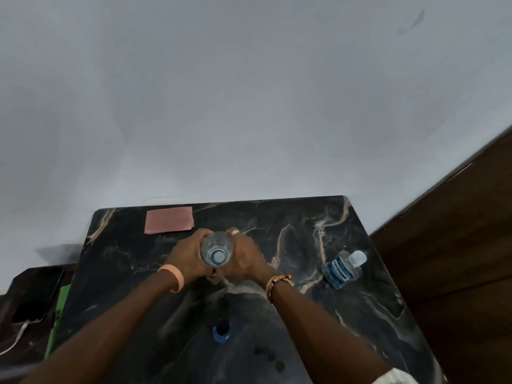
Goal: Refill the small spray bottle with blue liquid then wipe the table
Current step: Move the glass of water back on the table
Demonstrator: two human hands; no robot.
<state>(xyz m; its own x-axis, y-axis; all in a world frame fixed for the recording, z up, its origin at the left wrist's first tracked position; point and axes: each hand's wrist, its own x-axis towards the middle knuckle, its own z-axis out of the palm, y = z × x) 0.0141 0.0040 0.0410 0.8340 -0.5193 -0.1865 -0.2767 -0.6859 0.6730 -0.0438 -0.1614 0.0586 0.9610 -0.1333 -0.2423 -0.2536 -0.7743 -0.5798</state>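
A clear bottle (216,249) with pale blue liquid is held above the middle of the dark marble table (304,225); I see it end-on, a round light disc facing me. My left hand (188,257) grips its left side and my right hand (248,256) grips its right side, fingers curled round it. A blue cap-like piece (221,329) sits on the table nearer to me, between my forearms. A small bottle of blue liquid (343,268) with a white cap lies on its side at the right. A pink cloth (169,219) lies flat at the far left.
A white wall rises directly behind the table. Brown wooden furniture (457,231) borders the right side. Left of the table a dark phone (36,297) with a white cable lies on a low surface beside something green (59,314). Dark spots (268,356) mark the near tabletop.
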